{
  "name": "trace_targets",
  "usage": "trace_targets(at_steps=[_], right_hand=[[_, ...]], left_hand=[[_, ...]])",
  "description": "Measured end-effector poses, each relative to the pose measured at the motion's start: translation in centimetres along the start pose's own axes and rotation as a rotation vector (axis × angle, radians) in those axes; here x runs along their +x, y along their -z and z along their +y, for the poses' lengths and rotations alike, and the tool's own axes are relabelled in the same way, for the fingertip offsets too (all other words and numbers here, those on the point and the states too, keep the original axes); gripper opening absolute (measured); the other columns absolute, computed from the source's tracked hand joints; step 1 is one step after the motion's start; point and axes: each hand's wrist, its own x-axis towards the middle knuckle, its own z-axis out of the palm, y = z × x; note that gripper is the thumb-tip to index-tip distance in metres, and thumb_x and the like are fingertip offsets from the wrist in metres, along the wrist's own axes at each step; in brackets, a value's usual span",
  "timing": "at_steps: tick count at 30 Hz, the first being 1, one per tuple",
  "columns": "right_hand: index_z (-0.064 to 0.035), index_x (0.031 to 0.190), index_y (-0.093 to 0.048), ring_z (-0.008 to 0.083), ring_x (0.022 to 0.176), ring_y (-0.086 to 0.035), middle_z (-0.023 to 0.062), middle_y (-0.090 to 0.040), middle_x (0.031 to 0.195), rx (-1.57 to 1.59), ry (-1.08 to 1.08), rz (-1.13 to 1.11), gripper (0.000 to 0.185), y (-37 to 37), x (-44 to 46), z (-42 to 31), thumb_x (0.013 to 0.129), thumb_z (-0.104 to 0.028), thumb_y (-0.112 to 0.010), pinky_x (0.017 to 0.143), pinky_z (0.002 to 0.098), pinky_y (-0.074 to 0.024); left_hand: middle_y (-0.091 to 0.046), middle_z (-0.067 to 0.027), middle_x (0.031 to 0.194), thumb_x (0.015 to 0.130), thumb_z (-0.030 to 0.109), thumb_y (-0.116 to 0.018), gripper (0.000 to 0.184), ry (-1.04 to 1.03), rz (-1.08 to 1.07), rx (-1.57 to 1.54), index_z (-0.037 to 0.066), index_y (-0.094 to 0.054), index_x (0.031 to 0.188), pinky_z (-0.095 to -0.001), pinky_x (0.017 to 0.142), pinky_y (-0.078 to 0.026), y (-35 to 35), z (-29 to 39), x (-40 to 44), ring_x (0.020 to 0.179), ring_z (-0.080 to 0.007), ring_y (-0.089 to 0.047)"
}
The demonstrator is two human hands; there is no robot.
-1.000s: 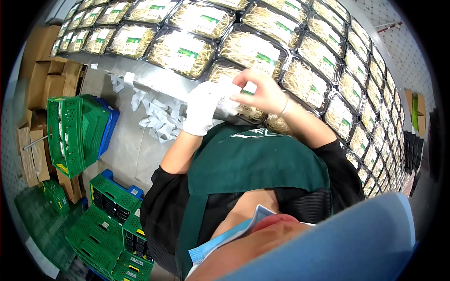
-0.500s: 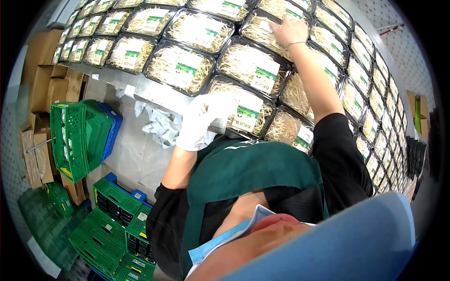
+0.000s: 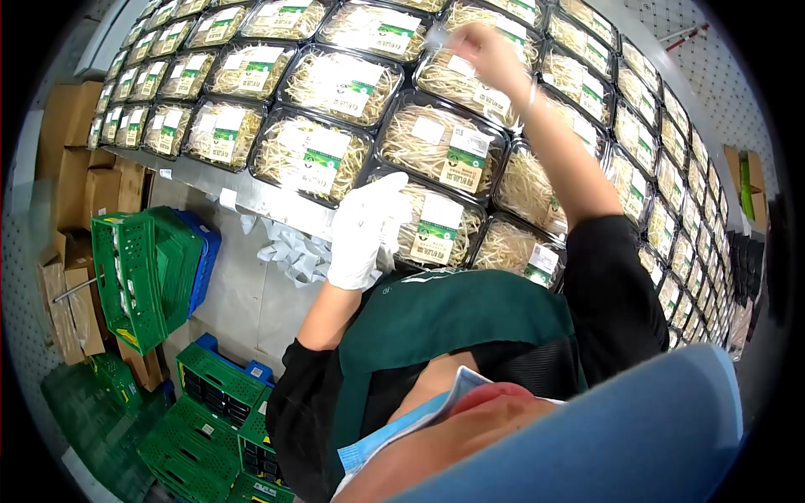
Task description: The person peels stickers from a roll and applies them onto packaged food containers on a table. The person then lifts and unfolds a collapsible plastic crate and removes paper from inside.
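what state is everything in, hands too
sprout trays: filled, labels showing, in rows
left hand: gloved, beside front trays
right hand: bare, over trays, fingertips blurred
table: loaded with trays
white strips: crumpled
green crates: stacked
green apron: worn
blue cap: worn

right hand [image 3: 486, 54]: beside the gloved left hand [image 3: 365, 230] a second ago, now well apart, out over farther sprout packs [image 3: 470, 77]
pale blur [image 3: 435, 38]: now visible at that hand
upright green crate [image 3: 126, 285]: now lower in view
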Motion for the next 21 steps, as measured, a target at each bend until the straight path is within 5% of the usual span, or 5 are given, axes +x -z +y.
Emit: trace_targets(at_steps=[5, 10, 13, 15, 21], right_hand=[[-0.0060, 0.103, -0.055, 0.0297, 0.102, -0.048, 0.0166, -0.056, 0.103, -1.163, -0.006, -0.104, 0.033, -0.1, 12.8, 11.6, 0.080, -0.027, -0.045, 0.083, 0.0423, -0.0398], [-0.0050, 0.102, -0.055, 0.0296, 0.083, -0.060, 0.0174, -0.060, 0.092, -0.971, -0.127, 0.441, 0.040, 1.5, 9.0, 10.8, 0.077, -0.037, -0.052, 0.073, 0.0377, -0.0468], [-0.0045, 0.109, -0.051, 0.0163, 0.073, -0.060, 0.0119, -0.060, 0.095, 0.061, -0.242, -0.174, 0.034, 0.0, 3.3, 3.4, 0.081, -0.024, -0.052, 0.067, 0.0303, -0.0500], [-0.0063, 0.102, -0.055, 0.0104, 0.075, -0.056, 0.0082, -0.060, 0.093, 0.791, 0.204, -0.544, 0.033, -5.4, -2.2, 3.3, 0.075, -0.024, -0.062, 0.071, 0.0229, -0.0461], [-0.0065, 0.085, -0.061, 0.0149, 0.072, -0.059, 0.0045, -0.062, 0.077, 0.345, 0.408, -0.241, 0.019, -3.3, -5.8, -0.8, 0.068, -0.012, -0.068, 0.071, 0.0266, -0.0459]], left_hand=[[-0.060, -0.0106, 0.088, 0.080, 0.003, -0.050, 0.018, 0.003, 0.134, 0.025, -0.003, -0.052, 0.097, -0.0246, 0.073, -0.044, 0.4, -0.5, -1.1, 0.079, -0.0137, -0.057], [-0.059, -0.0153, 0.097, 0.082, 0.007, -0.048, 0.032, 0.075, 0.052, -0.263, -0.006, -0.046, 0.112, -0.0260, 0.071, -0.047, -0.1, 2.2, 0.2, 0.080, -0.0169, -0.058], [-0.060, -0.0156, 0.094, 0.082, 0.006, -0.045, 0.027, -0.086, 0.212, -0.139, -0.006, -0.052, 0.105, -0.0257, 0.066, -0.047, -0.4, 0.6, 1.2, 0.074, -0.0171, -0.059], [-0.062, -0.0125, 0.084, 0.081, 0.004, -0.046, 0.015, -0.172, 0.336, -0.055, -0.003, -0.058, 0.085, -0.0234, 0.061, -0.046, -0.9, -0.5, 1.8, 0.068, -0.0136, -0.057], [-0.061, -0.0116, 0.083, 0.082, 0.004, -0.047, 0.012, -0.167, 0.233, 0.013, -0.001, -0.057, 0.087, -0.0211, 0.055, -0.043, -0.7, -2.0, 3.3, 0.065, -0.0099, -0.054]])
